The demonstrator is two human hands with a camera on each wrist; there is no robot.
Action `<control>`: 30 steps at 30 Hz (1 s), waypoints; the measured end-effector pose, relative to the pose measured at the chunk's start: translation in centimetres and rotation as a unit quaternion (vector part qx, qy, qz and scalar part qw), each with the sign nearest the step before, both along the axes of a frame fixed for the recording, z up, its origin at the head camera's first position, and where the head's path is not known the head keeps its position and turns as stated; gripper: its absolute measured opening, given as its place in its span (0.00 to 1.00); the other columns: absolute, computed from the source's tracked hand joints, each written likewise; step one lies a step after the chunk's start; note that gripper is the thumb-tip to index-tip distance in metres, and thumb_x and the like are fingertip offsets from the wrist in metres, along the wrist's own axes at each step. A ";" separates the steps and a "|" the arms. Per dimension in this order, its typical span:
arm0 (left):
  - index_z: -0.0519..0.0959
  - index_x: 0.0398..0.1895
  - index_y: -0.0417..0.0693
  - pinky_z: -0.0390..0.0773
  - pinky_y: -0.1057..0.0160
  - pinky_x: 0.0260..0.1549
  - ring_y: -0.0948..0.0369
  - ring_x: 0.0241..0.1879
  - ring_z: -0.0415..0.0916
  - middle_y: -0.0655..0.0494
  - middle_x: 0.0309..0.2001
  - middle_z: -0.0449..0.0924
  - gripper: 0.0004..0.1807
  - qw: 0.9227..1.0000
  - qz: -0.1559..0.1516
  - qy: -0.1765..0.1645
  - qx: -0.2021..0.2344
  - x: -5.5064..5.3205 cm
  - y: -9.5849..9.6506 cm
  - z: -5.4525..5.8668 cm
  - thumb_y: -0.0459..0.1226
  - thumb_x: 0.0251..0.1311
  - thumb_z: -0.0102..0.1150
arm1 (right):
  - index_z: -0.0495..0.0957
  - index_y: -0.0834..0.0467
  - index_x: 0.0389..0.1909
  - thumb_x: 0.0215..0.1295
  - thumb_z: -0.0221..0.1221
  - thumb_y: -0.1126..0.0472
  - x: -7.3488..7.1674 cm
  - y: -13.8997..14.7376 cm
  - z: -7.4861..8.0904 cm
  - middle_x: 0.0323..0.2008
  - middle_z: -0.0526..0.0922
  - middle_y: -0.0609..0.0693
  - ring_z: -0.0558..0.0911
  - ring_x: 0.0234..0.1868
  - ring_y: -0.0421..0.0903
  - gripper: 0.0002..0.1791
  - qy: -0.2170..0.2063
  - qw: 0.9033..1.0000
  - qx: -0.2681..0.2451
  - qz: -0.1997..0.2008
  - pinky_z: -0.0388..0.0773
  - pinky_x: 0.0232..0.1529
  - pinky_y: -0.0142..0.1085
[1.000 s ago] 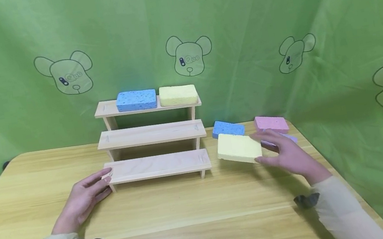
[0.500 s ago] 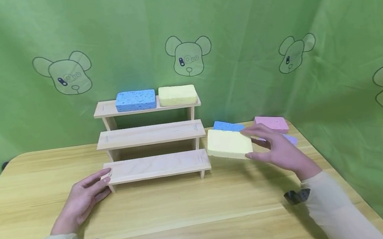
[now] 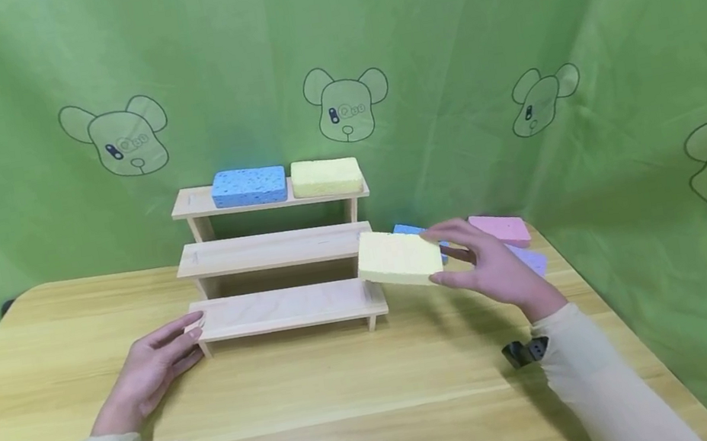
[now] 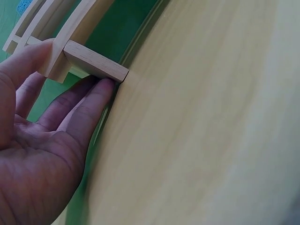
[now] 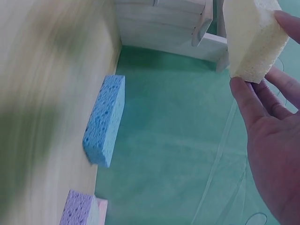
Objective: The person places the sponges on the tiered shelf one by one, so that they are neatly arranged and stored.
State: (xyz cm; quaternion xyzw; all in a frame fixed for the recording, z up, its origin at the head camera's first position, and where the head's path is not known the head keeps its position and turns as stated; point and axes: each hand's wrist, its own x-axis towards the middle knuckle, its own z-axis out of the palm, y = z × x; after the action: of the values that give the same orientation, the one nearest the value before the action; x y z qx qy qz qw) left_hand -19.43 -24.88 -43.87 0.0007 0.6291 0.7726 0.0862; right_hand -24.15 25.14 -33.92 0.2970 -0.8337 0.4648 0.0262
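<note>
My right hand pinches a pale yellow sponge by its right end, thumb on the near edge and fingers on the far edge. The sponge is held off the table, slightly tilted, overlapping the right ends of the lower steps in the head view. My left hand holds the left end of the bottom step of a three-tier wooden shelf; in the left wrist view its fingertips touch the shelf's leg. A blue sponge and another yellow sponge lie side by side on the top step.
Behind my right hand, a blue sponge, partly hidden in the head view, lies on the wooden table. A pink sponge and a purple sponge lie at the back right. A green curtain hangs behind.
My right hand has carried the yellow sponge left and slightly up, from beside the shelf to the right ends of its lower steps. My left hand stays on the shelf.
</note>
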 end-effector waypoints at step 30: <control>0.70 0.66 0.36 0.76 0.59 0.57 0.63 0.53 0.77 0.38 0.73 0.53 0.28 1.000 0.004 0.000 -0.010 0.0 0.0 0.0 0.35 0.65 0.63 | 0.72 0.61 0.65 0.59 0.69 0.67 -2.6 -6.6 0.6 0.63 0.69 0.52 0.69 0.65 0.51 0.31 -0.023 0.998 -0.036 0.040 0.67 0.67 0.38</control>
State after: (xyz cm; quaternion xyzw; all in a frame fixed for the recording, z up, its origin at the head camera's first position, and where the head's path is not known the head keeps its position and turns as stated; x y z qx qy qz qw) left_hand -19.46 -24.88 -43.87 -0.0027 0.6369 0.7664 0.0833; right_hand -26.75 18.57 -33.37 0.3182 -0.8042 0.5019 -0.0013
